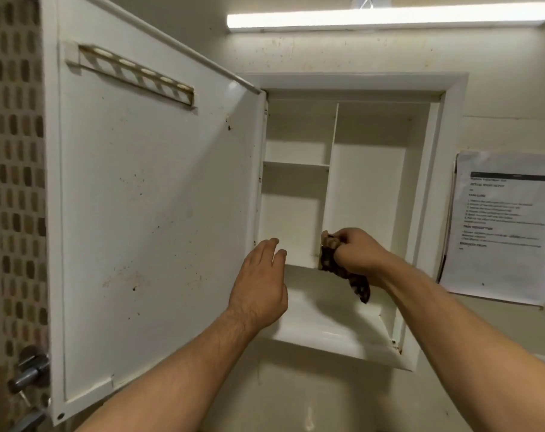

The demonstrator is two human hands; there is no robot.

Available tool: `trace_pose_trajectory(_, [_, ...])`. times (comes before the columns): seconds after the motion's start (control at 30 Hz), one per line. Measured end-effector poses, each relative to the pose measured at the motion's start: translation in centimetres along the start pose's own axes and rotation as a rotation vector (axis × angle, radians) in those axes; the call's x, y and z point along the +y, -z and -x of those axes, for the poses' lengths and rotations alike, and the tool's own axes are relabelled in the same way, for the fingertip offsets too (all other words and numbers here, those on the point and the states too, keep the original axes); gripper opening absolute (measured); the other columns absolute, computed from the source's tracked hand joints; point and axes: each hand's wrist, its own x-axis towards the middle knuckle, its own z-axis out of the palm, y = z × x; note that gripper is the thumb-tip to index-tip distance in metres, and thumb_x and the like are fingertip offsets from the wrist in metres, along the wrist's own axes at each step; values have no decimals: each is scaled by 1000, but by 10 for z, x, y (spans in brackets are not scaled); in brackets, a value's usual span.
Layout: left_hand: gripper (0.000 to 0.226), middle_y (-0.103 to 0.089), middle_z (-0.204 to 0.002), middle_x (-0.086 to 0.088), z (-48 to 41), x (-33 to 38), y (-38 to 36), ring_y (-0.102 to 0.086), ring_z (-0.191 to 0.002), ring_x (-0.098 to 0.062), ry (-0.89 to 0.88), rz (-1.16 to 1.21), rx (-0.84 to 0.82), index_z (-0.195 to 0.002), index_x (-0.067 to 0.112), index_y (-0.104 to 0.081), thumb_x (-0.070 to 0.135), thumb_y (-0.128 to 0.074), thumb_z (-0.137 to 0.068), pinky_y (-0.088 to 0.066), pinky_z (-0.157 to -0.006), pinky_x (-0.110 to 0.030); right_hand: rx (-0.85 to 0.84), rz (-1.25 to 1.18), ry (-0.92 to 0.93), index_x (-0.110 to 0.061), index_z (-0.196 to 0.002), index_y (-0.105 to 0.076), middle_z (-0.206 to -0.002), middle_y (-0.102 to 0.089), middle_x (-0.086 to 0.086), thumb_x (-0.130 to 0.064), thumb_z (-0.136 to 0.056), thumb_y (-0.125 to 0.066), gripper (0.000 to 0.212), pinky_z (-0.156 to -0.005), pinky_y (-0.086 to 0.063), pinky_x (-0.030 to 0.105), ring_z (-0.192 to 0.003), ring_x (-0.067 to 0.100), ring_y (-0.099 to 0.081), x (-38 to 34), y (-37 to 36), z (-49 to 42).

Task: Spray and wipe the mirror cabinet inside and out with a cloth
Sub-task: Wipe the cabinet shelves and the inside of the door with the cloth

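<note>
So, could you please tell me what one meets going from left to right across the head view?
Tiled wall → open cabinet door → left hand → right hand gripping the cloth → cabinet's right frame → printed sheet on the wall.

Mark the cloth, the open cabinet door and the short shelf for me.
cloth [360,285]: head view, its hanging dark tail.
cabinet door [155,213]: head view, middle of its inner face.
shelf [296,164]: head view, its front edge.

Likely a bathroom. A recessed white cabinet [352,84] hangs open at centre, a tube light [386,15] at 12 o'clock, small tiles [18,182] at 9 o'clock
</note>
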Motion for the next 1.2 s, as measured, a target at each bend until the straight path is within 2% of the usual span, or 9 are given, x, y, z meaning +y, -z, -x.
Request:
trace_pose_trajectory(0.13, [60,-18,-167,-18,-31,-2,15,-12,-155,-31,-46,-77,2,-148,5,-39,15,-48,-90,-12,-128,-36,304,-527,120,-8,-119,-67,-107,-73,24,7,-88,-55,37,-63,-62,49,-88,39,-74,-39,20,-5])
trace_pose_trajectory(0.2, [61,-15,-167,-22,-52,-2,31,-9,-156,-35,-88,-206,15,-147,3,-40,19,-48,-89,-7,-129,-38,461,-574,247,-15,-117,-62,-106,-70,16,7,-85,-53,40,-64,-58,40,-85,32,-70,-69,15,-17])
trace_pose_trajectory(0.33, [55,-28,-162,-23,-94,1,71,-16,-155,-36,-97,-461,52,-139,5,-49,27,-48,-88,-4,-128,-50,492,-44,715,-20,-109,-64,-102,-62,-4,10,-77,-58,45,-72,-43,8,-91,11,-60,-116,-8,-40])
trace_pose_trajectory(0.4, [54,-43,-154,-20,-113,0,85,-24,-153,-33,-93,-543,59,-137,6,-53,29,-51,-88,-1,-126,-54,402,287,844,-13,-111,-68,-110,-61,2,5,-80,-62,37,-79,-41,17,-99,16,-56,-130,-12,-70])
trace_pose_trajectory(0.47, [64,-33,-159,-22,-123,-7,91,-18,-154,-35,-112,-623,49,-146,3,-44,32,-50,-89,-2,-126,-54,462,368,806,-13,-111,-69,-115,-60,6,2,-86,-61,30,-81,-41,23,-101,20,-56,-147,-16,-101])
trace_pose_trajectory(0.7, [77,-2,-169,-22,-126,-38,88,4,-157,-35,-198,-755,73,-159,0,-22,34,-47,-94,12,-122,-46,711,-292,382,1,-114,-65,-127,-56,18,0,-94,-60,21,-95,-47,31,-110,32,-59,-203,-49,-158])
trace_pose_trajectory(0.9, [67,-33,-160,-26,-124,-37,94,-22,-152,-39,-208,-807,58,-145,-1,-48,36,-58,-90,-3,-125,-51,588,241,597,-12,-114,-59,-114,-63,9,-8,-96,-58,19,-73,-49,37,-99,28,-64,-184,-41,-150])
trace_pose_trajectory(1.07, [69,-26,-163,-27,-121,-38,90,-17,-154,-39,-206,-785,56,-147,-3,-45,31,-59,-88,-2,-125,-52,650,858,621,-11,-108,-66,-98,-69,10,-8,-94,-65,14,-61,-45,37,-90,32,-70,-183,-13,-149])
trace_pose_trajectory(1.2, [70,-17,-165,-28,-124,-39,91,-9,-156,-39,-243,-792,84,-151,-4,-37,35,-49,-95,6,-125,-52,538,573,443,-14,-71,-55,-83,-64,3,-6,-95,-63,27,-62,-45,32,-75,24,-61,-193,-27,-155])
